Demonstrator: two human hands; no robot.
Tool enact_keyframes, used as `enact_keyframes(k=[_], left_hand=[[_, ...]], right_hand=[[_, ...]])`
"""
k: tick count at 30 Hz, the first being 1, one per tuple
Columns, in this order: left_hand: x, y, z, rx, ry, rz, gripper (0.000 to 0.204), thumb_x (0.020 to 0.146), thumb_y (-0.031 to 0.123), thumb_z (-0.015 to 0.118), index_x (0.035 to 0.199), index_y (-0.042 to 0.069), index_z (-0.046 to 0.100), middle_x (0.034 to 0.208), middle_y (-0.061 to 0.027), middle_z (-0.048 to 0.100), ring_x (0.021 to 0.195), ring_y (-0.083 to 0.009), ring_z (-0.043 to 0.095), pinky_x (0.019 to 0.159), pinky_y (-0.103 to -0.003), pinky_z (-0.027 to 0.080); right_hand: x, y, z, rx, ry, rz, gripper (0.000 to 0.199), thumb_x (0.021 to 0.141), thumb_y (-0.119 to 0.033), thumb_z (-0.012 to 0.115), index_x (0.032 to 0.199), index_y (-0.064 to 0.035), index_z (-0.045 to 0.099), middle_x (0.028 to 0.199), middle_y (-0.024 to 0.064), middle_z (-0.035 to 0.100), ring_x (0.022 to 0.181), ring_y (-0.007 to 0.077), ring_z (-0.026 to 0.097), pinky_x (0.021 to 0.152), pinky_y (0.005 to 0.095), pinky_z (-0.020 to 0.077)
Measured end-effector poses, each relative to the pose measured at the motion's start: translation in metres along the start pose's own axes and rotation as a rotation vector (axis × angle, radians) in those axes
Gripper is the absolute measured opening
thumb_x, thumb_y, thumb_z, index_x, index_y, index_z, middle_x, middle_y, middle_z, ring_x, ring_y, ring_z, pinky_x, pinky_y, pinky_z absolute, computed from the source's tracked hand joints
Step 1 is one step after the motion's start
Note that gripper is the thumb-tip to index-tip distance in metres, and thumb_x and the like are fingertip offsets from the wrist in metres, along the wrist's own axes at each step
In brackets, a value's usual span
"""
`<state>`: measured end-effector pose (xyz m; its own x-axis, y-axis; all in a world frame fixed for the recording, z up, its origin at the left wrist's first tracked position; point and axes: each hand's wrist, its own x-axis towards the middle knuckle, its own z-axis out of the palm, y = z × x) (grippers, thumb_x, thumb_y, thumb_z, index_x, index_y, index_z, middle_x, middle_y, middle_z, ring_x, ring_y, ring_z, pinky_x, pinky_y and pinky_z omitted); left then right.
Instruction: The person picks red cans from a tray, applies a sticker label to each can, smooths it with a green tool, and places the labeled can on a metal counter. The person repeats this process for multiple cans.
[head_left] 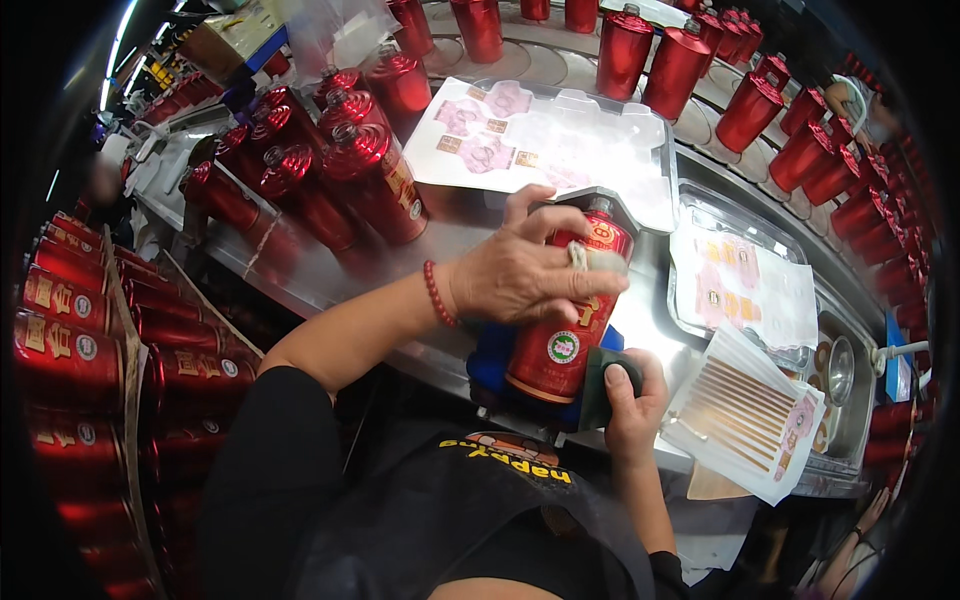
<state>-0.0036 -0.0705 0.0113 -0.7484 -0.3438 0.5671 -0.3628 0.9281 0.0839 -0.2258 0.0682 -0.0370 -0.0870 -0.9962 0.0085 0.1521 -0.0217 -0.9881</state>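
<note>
A red bottle (556, 352) with gold lettering and a round white-and-green mark leans in a blue holder (487, 362) in front of me. My left hand (525, 265) lies across its upper part, fingers spread and stretched over the bottle's face. A pale, translucent wrap or band shows on one finger, and a red bead bracelet (437, 293) circles the wrist. Closed around a dark green block (596, 390) with a rounded dark knob is my right hand (636, 405). The block sits against the bottle's lower right side. Part of the label is hidden under my left fingers.
Beyond the bottle lies a white tray (425, 140) with pink and gold label pieces. A clear tray (690, 315) and a sheet of gold strips (735, 400) lie at right. Red bottles (365, 175) crowd the left; more stand on a curved conveyor (550, 58) behind. A metal basin (855, 430) is far right.
</note>
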Motion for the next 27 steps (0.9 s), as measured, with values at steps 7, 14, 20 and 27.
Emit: enact_keyframes(k=[7, 14, 20, 27], left_hand=[[-0.049, 0.071, -0.009, -0.105, 0.002, -0.077, 0.053, 0.102, 0.060, 0.042, 0.131, 0.026, 0.069, 0.107, 0.0099, 0.072, 0.120, -0.0193, 0.044, 0.116, -0.050, 0.012], [-0.076, 0.100, 0.018, -0.047, 0.042, -0.584, 0.103, 0.083, 0.063, 0.070, 0.155, -0.001, 0.034, 0.140, -0.0189, 0.054, 0.134, -0.0351, 0.036, 0.114, -0.052, 0.019], [-0.081, 0.099, 0.017, -0.037, 0.017, -0.613, 0.101, 0.086, 0.063, 0.067, 0.155, -0.002, 0.034, 0.129, -0.0155, 0.063, 0.134, -0.0348, 0.039, 0.113, -0.052, 0.019], [-0.073, 0.100, 0.016, 0.027, 0.072, -0.631, 0.101, 0.078, 0.058, 0.076, 0.150, -0.003, 0.042, 0.121, -0.0140, 0.065, 0.133, -0.0343, 0.041, 0.113, -0.053, 0.018]], right_hand=[[0.003, -0.007, -0.006, -0.024, -0.103, -0.024, 0.016, 0.091, -0.013, 0.072, 0.098, -0.0020, 0.062, 0.087, 0.0012, 0.064, 0.079, 0.0068, 0.057, 0.070, 0.0224, 0.0467], [0.044, -0.022, 0.000, -0.715, -0.004, -0.810, 0.031, 0.075, -0.002, 0.079, 0.103, -0.0063, 0.068, 0.083, 0.0084, 0.059, 0.072, 0.0249, 0.058, 0.067, 0.0372, 0.0466], [0.035, -0.052, 0.009, -0.596, -0.365, -0.694, 0.029, 0.071, -0.001, 0.079, 0.098, -0.0083, 0.071, 0.080, 0.0052, 0.056, 0.073, 0.0247, 0.055, 0.069, 0.0380, 0.0417], [0.016, -0.054, 0.016, -0.561, -0.437, -0.792, 0.035, 0.066, 0.000, 0.081, 0.100, -0.0067, 0.073, 0.081, 0.0052, 0.055, 0.075, 0.0248, 0.055, 0.067, 0.0378, 0.0423]])
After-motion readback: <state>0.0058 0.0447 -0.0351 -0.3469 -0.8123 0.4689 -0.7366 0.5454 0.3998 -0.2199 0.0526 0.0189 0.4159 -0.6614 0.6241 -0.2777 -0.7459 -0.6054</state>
